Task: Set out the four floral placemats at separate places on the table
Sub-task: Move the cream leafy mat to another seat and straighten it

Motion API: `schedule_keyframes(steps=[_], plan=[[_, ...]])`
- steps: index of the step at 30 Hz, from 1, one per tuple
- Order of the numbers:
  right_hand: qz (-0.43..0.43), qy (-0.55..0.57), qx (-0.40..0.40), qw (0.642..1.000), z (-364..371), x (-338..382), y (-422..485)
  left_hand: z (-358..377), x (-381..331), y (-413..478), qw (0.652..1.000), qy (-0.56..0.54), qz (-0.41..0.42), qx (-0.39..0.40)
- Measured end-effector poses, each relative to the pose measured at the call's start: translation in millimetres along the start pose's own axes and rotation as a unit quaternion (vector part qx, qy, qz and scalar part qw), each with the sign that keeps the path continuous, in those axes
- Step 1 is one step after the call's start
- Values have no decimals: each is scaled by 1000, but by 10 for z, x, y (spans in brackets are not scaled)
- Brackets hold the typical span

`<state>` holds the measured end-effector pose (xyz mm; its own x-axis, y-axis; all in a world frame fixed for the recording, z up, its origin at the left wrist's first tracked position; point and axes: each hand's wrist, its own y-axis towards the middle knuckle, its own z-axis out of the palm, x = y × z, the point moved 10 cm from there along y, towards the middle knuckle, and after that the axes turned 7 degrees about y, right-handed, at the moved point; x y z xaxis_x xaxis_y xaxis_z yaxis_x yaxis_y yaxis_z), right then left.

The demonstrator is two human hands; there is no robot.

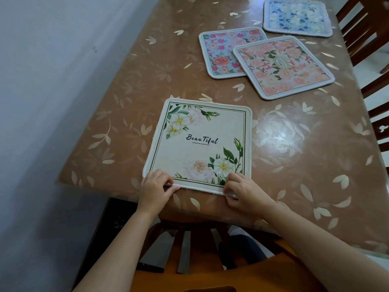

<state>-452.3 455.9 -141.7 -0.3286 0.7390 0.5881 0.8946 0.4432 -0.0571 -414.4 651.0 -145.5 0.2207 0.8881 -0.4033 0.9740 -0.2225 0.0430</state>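
- Head view is looking down on a dining table [294, 144] under a glossy brown leaf-print cover; wooden chairs [368, 39] are standing along its right side.
- A cream placemat [200, 144] printed "Beautiful" is lying flat near the table's near edge, at its own place.
- A peach placemat [284, 68] is lying further out, overlapping a pink-rose placemat [221, 51]. These two are not yet sharing out to separate places.
- A blue-flowered placemat [296, 16] is sitting alone at the far end.
- The left hand [155, 186] and right hand [242, 190] are each pinching a near corner of the cream placemat, fingers curled over its hem.
- Risk, as I judge it: pulling nearer on this slick cover is likely to slide the mat over the edge. Lifting the peach mat carelessly could drag the one beneath.
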Motion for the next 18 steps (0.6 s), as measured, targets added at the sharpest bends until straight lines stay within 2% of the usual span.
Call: schedule_keyframes(steps=[18], plan=[[44,-3,-3,999,58,-48,1,35,59,5,1000,2,-9,18]])
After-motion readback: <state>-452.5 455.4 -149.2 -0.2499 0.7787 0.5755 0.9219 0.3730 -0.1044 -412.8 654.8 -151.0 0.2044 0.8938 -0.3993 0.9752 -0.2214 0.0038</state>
